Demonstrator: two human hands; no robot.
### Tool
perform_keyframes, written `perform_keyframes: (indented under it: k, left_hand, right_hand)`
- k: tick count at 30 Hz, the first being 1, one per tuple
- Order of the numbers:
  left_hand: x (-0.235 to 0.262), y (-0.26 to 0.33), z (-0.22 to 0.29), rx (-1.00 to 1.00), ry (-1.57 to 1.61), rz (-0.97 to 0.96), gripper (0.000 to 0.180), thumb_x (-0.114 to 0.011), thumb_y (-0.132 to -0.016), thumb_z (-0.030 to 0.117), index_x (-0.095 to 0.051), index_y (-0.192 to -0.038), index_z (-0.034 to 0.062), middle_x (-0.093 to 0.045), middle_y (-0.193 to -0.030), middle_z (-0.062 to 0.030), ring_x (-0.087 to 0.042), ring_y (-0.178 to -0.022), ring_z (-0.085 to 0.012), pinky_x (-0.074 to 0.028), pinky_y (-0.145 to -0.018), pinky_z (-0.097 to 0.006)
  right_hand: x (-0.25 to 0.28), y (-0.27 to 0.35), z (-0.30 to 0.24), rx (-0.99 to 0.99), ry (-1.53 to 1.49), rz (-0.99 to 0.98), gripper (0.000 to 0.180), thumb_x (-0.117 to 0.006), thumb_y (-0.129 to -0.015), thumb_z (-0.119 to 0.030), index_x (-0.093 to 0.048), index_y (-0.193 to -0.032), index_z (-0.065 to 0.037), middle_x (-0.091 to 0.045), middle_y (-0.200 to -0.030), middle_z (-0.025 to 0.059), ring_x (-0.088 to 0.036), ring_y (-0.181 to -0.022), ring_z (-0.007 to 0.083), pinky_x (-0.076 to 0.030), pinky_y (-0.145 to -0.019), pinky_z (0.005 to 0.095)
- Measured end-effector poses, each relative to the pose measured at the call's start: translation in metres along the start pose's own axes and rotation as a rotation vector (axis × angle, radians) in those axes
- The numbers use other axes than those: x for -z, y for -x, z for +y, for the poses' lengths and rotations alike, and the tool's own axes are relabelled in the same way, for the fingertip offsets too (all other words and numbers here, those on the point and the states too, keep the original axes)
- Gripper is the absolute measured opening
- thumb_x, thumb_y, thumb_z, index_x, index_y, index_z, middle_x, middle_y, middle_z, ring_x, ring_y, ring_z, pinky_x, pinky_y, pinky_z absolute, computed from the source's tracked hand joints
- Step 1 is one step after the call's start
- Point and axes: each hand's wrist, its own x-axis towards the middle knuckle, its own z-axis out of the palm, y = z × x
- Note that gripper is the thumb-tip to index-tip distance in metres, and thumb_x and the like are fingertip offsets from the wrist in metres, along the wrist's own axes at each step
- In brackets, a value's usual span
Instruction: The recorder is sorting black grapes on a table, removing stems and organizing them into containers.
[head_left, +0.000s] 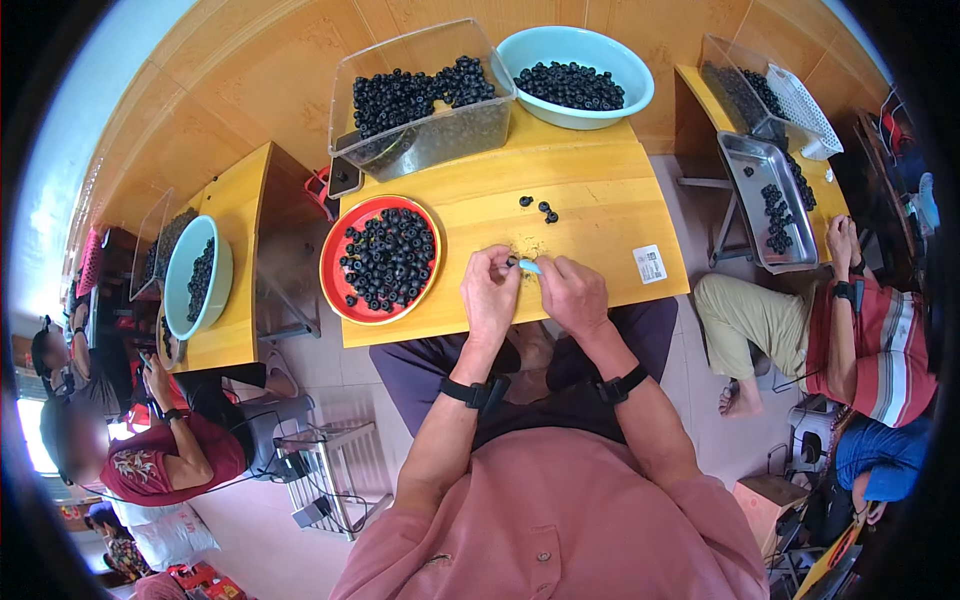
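Yellow wooden table [600, 215] on tiled floor [360, 400]

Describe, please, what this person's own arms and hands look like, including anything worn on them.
Both forearms are bare, with pink shirt sleeves ending around the elbows. The left hand and right hand wear no gloves. Each wrist carries a black band: the left wrist band has a boxy black unit on it, and the right wrist band looks much the same. No rings are discernible.
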Motion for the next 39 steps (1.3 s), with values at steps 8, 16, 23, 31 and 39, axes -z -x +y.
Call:
perform_keyframes:
  k: [8, 16, 23, 31, 39]
  left_hand:
    - [0.002, 0.0, 0.0, -0.026, -0.044, -0.012, 0.029, -0.076, -0.084, -0.003, -0.067, -0.112, 0.0007, -0.072, -0.094, -0.0092, -0.068, -0.078, -0.0146, -0.056, -0.073, -0.028]
    - [0.001, 0.0, -0.001, -0.05, -0.025, -0.003, 0.03, -0.076, -0.084, -0.004, -0.067, -0.112, 0.0007, -0.069, -0.092, -0.0084, -0.068, -0.079, -0.0149, -0.056, -0.073, -0.028]
    - [0.002, 0.0, -0.001, -0.056, -0.016, -0.012, 0.031, -0.076, -0.083, -0.004, -0.068, -0.112, 0.0009, -0.069, -0.092, -0.0085, -0.068, -0.079, -0.0159, -0.057, -0.074, -0.029]
    - [0.002, 0.001, -0.005, -0.038, 0.023, -0.047, 0.031, -0.075, -0.084, -0.007, -0.066, -0.113, 0.0006, -0.069, -0.093, -0.0074, -0.068, -0.081, -0.0137, -0.057, -0.076, -0.027]
    - [0.001, 0.001, -0.016, 0.124, 0.428, -0.035, 0.032, -0.076, -0.086, -0.009, -0.064, -0.114, -0.0002, -0.068, -0.095, -0.0085, -0.07, -0.084, -0.0146, -0.058, -0.077, -0.026]
  right_hand:
    - [0.003, -0.001, -0.002, 0.008, 0.0, -0.004, 0.01, -0.066, -0.091, -0.014, -0.071, -0.095, -0.008, -0.058, -0.071, 0.0072, -0.066, -0.065, 0.0245, -0.054, -0.056, 0.0382]
    - [0.001, -0.001, -0.002, 0.012, 0.012, -0.005, 0.008, -0.065, -0.09, -0.014, -0.07, -0.093, -0.007, -0.057, -0.07, 0.0074, -0.065, -0.063, 0.0247, -0.053, -0.055, 0.0386]
    - [-0.001, -0.002, 0.0, 0.016, 0.017, 0.0, 0.008, -0.066, -0.09, -0.014, -0.069, -0.094, -0.007, -0.056, -0.069, 0.0074, -0.065, -0.062, 0.025, -0.053, -0.054, 0.0388]
    - [0.0, -0.001, -0.001, 0.014, 0.01, 0.001, 0.008, -0.066, -0.091, -0.014, -0.069, -0.094, -0.008, -0.056, -0.069, 0.0072, -0.064, -0.062, 0.0251, -0.053, -0.054, 0.0389]
    - [-0.001, -0.004, -0.001, -0.115, 0.034, -0.042, 0.007, -0.065, -0.092, -0.014, -0.067, -0.093, -0.008, -0.062, -0.075, 0.0089, -0.069, -0.068, 0.0271, -0.055, -0.058, 0.0406]
